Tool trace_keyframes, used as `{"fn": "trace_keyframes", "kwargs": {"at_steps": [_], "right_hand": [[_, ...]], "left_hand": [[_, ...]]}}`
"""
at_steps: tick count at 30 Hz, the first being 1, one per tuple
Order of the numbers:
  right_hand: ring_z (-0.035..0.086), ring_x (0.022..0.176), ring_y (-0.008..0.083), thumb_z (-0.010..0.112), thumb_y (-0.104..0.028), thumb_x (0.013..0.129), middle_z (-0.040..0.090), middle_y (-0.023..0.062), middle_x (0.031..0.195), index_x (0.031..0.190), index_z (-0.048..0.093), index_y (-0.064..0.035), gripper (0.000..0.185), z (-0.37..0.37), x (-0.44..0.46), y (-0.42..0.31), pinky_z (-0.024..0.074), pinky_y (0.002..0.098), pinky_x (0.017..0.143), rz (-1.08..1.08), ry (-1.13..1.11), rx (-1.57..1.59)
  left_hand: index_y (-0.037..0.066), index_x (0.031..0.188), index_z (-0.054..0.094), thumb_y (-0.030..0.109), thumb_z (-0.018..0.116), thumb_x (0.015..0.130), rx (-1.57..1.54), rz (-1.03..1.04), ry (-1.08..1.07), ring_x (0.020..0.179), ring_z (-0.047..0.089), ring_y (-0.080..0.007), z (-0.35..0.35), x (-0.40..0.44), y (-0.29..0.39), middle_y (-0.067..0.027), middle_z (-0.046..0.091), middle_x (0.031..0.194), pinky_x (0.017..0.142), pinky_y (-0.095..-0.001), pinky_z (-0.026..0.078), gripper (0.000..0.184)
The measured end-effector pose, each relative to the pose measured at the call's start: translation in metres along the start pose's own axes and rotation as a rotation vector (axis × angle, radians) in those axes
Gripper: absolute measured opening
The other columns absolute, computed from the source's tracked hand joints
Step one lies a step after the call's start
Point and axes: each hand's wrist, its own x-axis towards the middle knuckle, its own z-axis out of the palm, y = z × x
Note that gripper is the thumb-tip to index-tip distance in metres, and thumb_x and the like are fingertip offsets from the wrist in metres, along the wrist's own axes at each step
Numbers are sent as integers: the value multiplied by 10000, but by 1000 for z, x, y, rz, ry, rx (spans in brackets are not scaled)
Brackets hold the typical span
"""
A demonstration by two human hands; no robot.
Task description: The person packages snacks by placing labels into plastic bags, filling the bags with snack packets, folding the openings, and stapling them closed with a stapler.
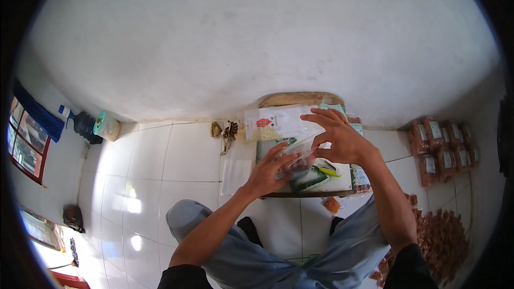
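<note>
Over a low table (278, 194), a clear plastic bag (305, 152) with something reddish in its lower part is held up. My left hand (270, 170) has its fingers wrapped round the side of the bag. At the bag's upper right edge, my right hand (340, 138) pinches the plastic with thumb and a finger, other fingers raised. Behind the bag lies a white packet (284, 118) with a red print and pale contents. A green-handled tool (330, 172) rests on the table just right of the bag.
Filled, labelled packs (439, 150) stand by the wall at right. Many small brown packets (441, 235) are heaped at lower right. A small orange packet (332, 204) lies on the floor before the table. A water bottle (84, 126) and a tub (108, 127) stand far left.
</note>
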Motion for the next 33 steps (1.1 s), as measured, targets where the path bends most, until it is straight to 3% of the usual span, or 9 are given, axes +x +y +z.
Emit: {"fn": "trace_keyframes", "kwargs": {"at_steps": [2,7,9,12,18,24,28,33], "right_hand": [[313,1388,273,791,-201,723,474,32,1421,766,736,-119,108,1,1,-1,223,475,1150,9,-16,41],[443,1288,264,788,-204,726,566,48,1315,741,715,-83,142,-1,1,1,334,419,1084,-15,-30,56],[523,1199,243,789,-203,730,617,56,1227,742,709,-76,150,2,4,7,408,393,1014,102,-109,49],[555,1153,234,781,-194,742,636,57,1187,743,713,-67,144,-3,5,3,445,377,972,222,-161,73],[533,1181,247,788,-180,734,626,52,1193,752,722,-61,137,0,1,3,434,393,994,59,7,77],[478,1245,251,746,-223,770,573,49,1270,821,714,-77,158,-4,0,-4,384,410,1049,31,3,48],[484,1241,262,757,-231,763,564,65,1276,843,705,-78,181,-8,-4,-3,406,406,1026,26,25,-35],[546,1167,294,760,-238,769,592,102,1254,975,694,-104,255,-10,-1,0,458,397,956,141,-36,176]], "left_hand": [[234,1304,552,86,730,742,9,29,-13,1197,531,-343,-3,5,6,-155,382,1432,940,-406,493,608],[210,1273,585,109,713,732,75,99,7,1206,514,-347,4,11,-4,-151,407,1410,971,-420,467,565],[200,1262,595,116,709,727,66,126,5,1209,508,-348,5,13,-7,-152,414,1403,982,-425,456,554],[182,1243,608,111,704,716,21,92,-40,1217,500,-349,4,16,-5,-151,421,1401,1001,-433,436,539],[173,1236,610,107,701,687,118,89,-84,1260,449,-363,1,22,3,-149,385,1426,1048,-466,378,560],[161,1218,632,125,709,650,291,205,-167,1320,371,-340,-11,33,15,-157,351,1443,1106,-497,291,575],[157,1177,664,160,704,677,284,190,-179,1329,357,-337,-10,33,12,-159,357,1435,1112,-498,276,502],[137,1128,692,231,697,768,211,155,-142,1313,371,-341,-9,33,10,-161,376,1421,1095,-485,293,372]]}}
